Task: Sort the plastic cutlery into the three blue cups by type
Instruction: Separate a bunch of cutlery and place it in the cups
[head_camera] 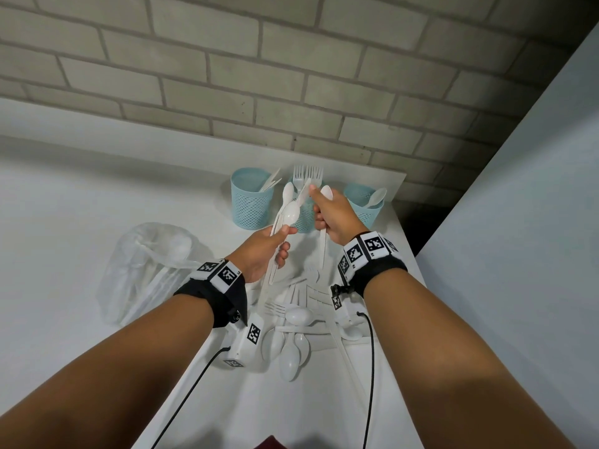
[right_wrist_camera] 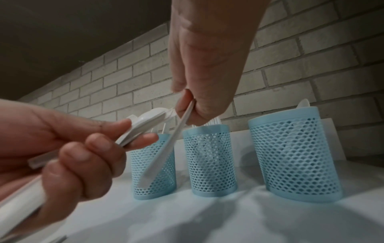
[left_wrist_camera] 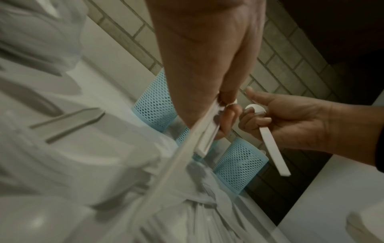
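Three blue mesh cups stand in a row by the brick wall: the left cup [head_camera: 251, 197] holds knives, the middle cup [head_camera: 304, 218] forks, the right cup [head_camera: 364, 202] a spoon. My left hand [head_camera: 287, 236] grips a bundle of white cutlery [head_camera: 290, 210], spoons and a knife, raised in front of the middle cup. My right hand [head_camera: 319, 205] holds one white spoon [head_camera: 323, 244] by its handle, bowl up, and its forefinger touches the bundle's tip. The right wrist view shows that handle [right_wrist_camera: 166, 148] hanging from the pinch in front of the left cup [right_wrist_camera: 153, 164].
A pile of loose white cutlery [head_camera: 301, 315] lies on the white table [head_camera: 81, 205] under my wrists. A crumpled clear plastic bag [head_camera: 149, 267] with more cutlery sits to the left. The table edge [head_camera: 402, 241] runs close on the right, beside a white panel.
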Action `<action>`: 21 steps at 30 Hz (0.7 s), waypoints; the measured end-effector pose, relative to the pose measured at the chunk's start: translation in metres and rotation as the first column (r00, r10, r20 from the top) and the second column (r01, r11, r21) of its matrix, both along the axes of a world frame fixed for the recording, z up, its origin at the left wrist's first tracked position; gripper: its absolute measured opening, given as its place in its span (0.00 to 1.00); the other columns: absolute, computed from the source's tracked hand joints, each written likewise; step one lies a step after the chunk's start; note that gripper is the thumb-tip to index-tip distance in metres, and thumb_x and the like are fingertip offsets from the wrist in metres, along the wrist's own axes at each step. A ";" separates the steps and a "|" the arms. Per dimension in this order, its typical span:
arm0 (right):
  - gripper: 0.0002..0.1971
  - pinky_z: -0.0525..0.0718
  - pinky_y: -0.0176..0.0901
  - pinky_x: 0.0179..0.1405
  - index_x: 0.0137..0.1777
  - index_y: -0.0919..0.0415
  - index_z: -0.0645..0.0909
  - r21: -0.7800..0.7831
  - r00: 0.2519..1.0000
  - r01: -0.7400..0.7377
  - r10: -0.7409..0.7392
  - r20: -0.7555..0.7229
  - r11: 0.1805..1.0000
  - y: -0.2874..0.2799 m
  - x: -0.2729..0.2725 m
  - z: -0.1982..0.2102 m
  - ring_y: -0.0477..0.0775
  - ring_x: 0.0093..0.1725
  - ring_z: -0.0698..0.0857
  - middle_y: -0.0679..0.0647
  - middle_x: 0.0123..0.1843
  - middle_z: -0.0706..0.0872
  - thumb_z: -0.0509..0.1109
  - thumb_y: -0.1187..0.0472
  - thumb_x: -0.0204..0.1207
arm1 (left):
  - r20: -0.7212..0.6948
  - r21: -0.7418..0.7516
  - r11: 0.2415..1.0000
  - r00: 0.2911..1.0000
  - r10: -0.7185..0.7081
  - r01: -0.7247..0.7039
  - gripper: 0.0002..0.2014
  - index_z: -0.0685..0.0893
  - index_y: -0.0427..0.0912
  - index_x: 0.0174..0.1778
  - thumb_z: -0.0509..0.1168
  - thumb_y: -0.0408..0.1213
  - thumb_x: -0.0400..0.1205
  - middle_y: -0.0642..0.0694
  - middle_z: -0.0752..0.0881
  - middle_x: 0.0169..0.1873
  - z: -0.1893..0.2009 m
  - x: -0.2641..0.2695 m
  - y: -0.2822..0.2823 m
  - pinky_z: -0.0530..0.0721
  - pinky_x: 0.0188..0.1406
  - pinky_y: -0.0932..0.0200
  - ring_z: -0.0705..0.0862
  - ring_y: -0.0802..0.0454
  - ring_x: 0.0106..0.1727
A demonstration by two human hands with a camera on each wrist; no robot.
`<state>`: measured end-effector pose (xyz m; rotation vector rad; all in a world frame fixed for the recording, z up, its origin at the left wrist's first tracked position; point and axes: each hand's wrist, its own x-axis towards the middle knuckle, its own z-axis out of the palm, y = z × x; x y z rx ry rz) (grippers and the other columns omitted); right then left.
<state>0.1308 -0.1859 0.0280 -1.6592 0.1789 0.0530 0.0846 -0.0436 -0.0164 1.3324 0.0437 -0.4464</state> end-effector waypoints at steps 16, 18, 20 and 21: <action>0.07 0.66 0.30 0.14 0.41 0.61 0.79 0.002 0.988 -0.134 0.134 -0.077 0.991 0.014 -0.011 -0.021 0.42 0.22 0.68 0.51 0.29 0.76 0.75 0.61 0.73 | -0.011 -0.007 0.999 0.999 0.053 -0.053 0.11 0.77 0.39 0.55 0.56 0.42 0.87 0.48 0.71 0.31 -0.003 0.001 -0.006 0.70 0.32 0.61 0.69 0.55 0.31; 0.09 0.66 0.31 0.14 0.40 0.60 0.76 -0.027 0.990 -0.126 0.124 -0.071 0.992 0.016 -0.011 -0.021 0.43 0.22 0.68 0.52 0.28 0.76 0.75 0.62 0.73 | 0.004 0.004 0.998 0.998 0.064 -0.064 0.11 0.77 0.37 0.55 0.56 0.41 0.87 0.47 0.71 0.31 -0.004 0.001 -0.007 0.70 0.30 0.61 0.69 0.55 0.30; 0.07 0.66 0.31 0.15 0.42 0.61 0.76 -0.030 0.991 -0.124 0.122 -0.059 0.992 0.017 -0.011 -0.021 0.43 0.23 0.69 0.52 0.30 0.76 0.74 0.63 0.74 | 0.011 0.002 0.997 0.997 0.072 -0.072 0.11 0.76 0.36 0.56 0.56 0.40 0.87 0.47 0.72 0.30 -0.004 0.000 -0.008 0.70 0.29 0.61 0.69 0.55 0.29; 0.07 0.67 0.31 0.15 0.46 0.62 0.77 -0.031 0.990 -0.129 0.127 -0.053 0.991 0.018 -0.012 -0.020 0.43 0.23 0.70 0.52 0.31 0.76 0.73 0.63 0.74 | 0.016 0.001 0.997 0.997 0.074 -0.074 0.11 0.76 0.36 0.57 0.55 0.40 0.87 0.47 0.71 0.30 -0.004 0.000 -0.008 0.70 0.29 0.61 0.69 0.55 0.29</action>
